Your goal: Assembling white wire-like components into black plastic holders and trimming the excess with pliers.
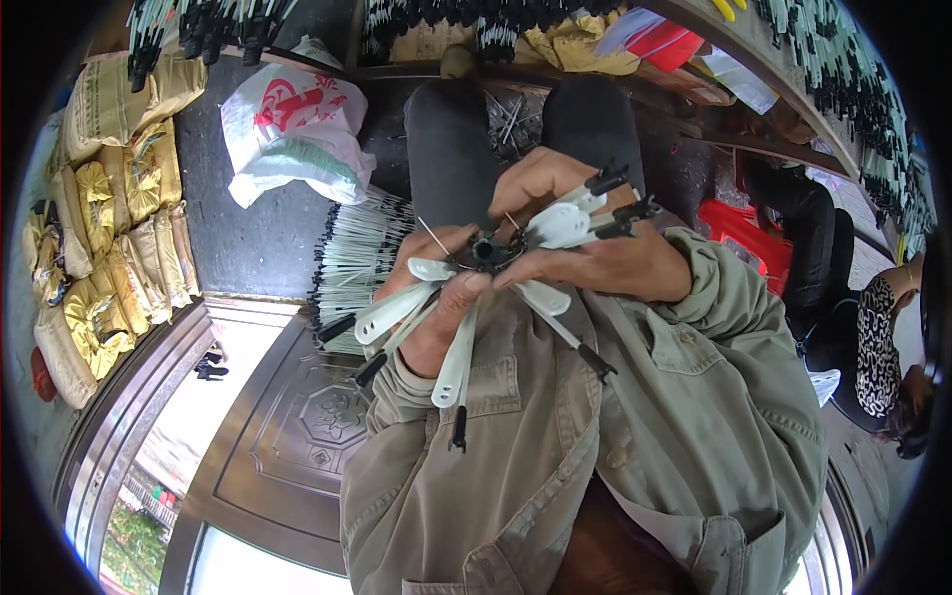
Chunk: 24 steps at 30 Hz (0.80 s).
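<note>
Between both hands, over my lap, is a partly spread umbrella frame: a small dark round hub [485, 250] with white flat ribs [453, 369] fanning out, each ending in a black tip. My left hand [441, 297] pinches the hub's left side, its thumb against the rim and several ribs hanging below it. On the other side my right hand [585, 238] grips the hub edge, with a bunch of white ribs [561, 226] rising between thumb and fingers. A thin wire [433, 240] sticks up by the left fingers, and another wire end shows near the right fingers.
A big stack of white ribs [357, 263] lies left of my lap. Beyond it are a white plastic bag [293, 124] and yellow-brown packages [124, 238]. More rib bundles [843, 89] fill the shelves ahead and right. A red stool [746, 241] and another person [878, 342] are at right.
</note>
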Each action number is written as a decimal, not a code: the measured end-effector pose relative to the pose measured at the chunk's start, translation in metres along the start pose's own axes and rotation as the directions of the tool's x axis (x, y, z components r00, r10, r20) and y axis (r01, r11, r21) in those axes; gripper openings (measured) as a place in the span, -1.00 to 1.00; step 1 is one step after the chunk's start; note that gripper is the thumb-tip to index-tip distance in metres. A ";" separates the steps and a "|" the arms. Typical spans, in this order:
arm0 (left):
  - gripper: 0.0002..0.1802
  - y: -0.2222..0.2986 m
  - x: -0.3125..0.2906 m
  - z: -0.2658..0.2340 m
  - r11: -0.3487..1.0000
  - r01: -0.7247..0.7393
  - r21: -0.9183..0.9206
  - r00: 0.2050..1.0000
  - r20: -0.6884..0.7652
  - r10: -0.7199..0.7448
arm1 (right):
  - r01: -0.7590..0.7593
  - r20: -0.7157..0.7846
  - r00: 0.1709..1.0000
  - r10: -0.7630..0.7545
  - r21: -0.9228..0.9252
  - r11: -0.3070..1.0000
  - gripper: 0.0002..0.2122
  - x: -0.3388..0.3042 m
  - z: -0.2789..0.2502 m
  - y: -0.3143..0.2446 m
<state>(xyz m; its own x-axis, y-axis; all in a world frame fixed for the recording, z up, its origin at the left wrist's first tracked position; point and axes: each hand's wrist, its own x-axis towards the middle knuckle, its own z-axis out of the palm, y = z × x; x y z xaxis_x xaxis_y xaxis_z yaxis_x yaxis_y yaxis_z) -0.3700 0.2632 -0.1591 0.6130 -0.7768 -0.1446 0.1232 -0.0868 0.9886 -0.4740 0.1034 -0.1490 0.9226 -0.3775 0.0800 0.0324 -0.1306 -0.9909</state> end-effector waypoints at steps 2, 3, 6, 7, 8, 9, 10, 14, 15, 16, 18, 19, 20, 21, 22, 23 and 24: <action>-0.60 0.001 0.001 0.001 0.998 0.067 -0.007 0.998 -0.023 -0.067 | -0.037 -0.012 0.999 0.037 0.011 0.999 -0.60 0.004 0.000 -0.004; -0.59 -0.001 0.002 0.001 0.998 0.057 0.004 0.998 -0.041 -0.057 | -0.074 -0.021 0.997 0.074 0.024 0.997 -0.62 0.006 0.000 -0.007; -0.57 -0.001 0.006 -0.003 0.998 0.063 0.000 0.998 -0.010 -0.063 | -0.217 -0.056 0.973 0.224 0.107 0.970 -0.63 0.011 0.001 -0.010; -0.56 0.000 0.007 -0.006 0.997 0.079 -0.016 0.996 0.045 -0.079 | -0.216 -0.050 0.974 0.223 0.108 0.970 -0.63 0.013 -0.001 -0.009; -0.56 0.002 0.007 -0.009 0.997 0.080 -0.015 0.996 0.039 -0.079 | -0.156 0.015 0.988 0.155 0.112 0.981 -0.65 0.015 -0.004 -0.008; -0.56 0.005 0.007 -0.011 0.997 0.078 0.030 0.993 0.088 -0.080 | -0.096 0.079 0.993 0.087 0.121 0.988 -0.66 0.016 -0.006 -0.007; -0.56 0.006 0.007 -0.013 0.995 0.073 0.075 0.987 0.137 -0.083 | -0.096 0.085 0.993 0.086 0.123 0.988 -0.66 0.014 -0.008 -0.006; -0.54 -0.005 0.009 -0.014 0.997 -0.041 -0.063 0.976 0.211 0.054 | -0.100 0.150 0.986 0.076 0.159 0.982 -0.72 0.009 -0.012 -0.005; -0.54 -0.006 0.010 -0.014 0.997 -0.039 -0.064 0.977 0.206 0.052 | -0.052 0.143 0.989 0.031 0.143 0.988 -0.70 0.007 -0.010 -0.003; -0.52 -0.008 0.010 -0.014 0.981 0.016 -0.195 0.977 0.212 0.026 | -0.003 0.137 0.990 -0.015 0.127 0.992 -0.68 0.005 -0.009 -0.002; -0.47 -0.010 0.012 -0.011 0.888 0.118 -0.444 0.975 0.223 -0.018 | 0.017 0.145 0.989 -0.038 0.146 0.989 -0.69 0.007 -0.010 -0.005; -0.44 -0.004 0.017 -0.020 0.803 0.218 -0.555 0.927 0.374 0.007 | 0.038 0.142 0.988 -0.062 0.165 0.986 -0.69 0.008 -0.011 -0.006; -0.38 -0.010 0.024 -0.029 0.768 0.256 -0.587 0.871 0.484 0.079 | 0.035 0.161 0.985 -0.064 0.175 0.984 -0.69 0.009 -0.010 -0.002; -0.25 -0.011 0.038 -0.032 0.731 0.309 -0.609 0.786 0.596 0.164 | 0.141 0.174 0.969 -0.174 0.189 0.972 -0.69 0.008 -0.010 0.004; -0.40 -0.005 0.049 -0.035 0.704 0.443 -0.556 0.733 0.676 0.073 | 0.244 0.184 0.942 -0.282 0.204 0.948 -0.69 0.006 -0.010 0.007; -0.40 -0.013 0.061 -0.037 0.704 0.443 -0.555 0.737 0.673 0.066 | 0.254 0.194 0.938 -0.287 0.179 0.951 -0.66 0.005 -0.007 0.009; -0.58 -0.019 0.075 -0.039 0.795 0.434 -0.424 0.572 0.811 0.121 | 0.253 0.198 0.937 -0.288 0.184 0.950 -0.66 0.006 -0.004 0.007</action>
<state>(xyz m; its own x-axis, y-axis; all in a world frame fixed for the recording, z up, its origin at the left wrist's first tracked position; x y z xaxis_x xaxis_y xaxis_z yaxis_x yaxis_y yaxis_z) -0.2957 0.2312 -0.1908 -0.2680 -0.9608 0.0713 0.6948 -0.1415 0.7051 -0.4702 0.0965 -0.1548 0.9310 -0.1345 0.3393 0.3354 -0.0509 -0.9407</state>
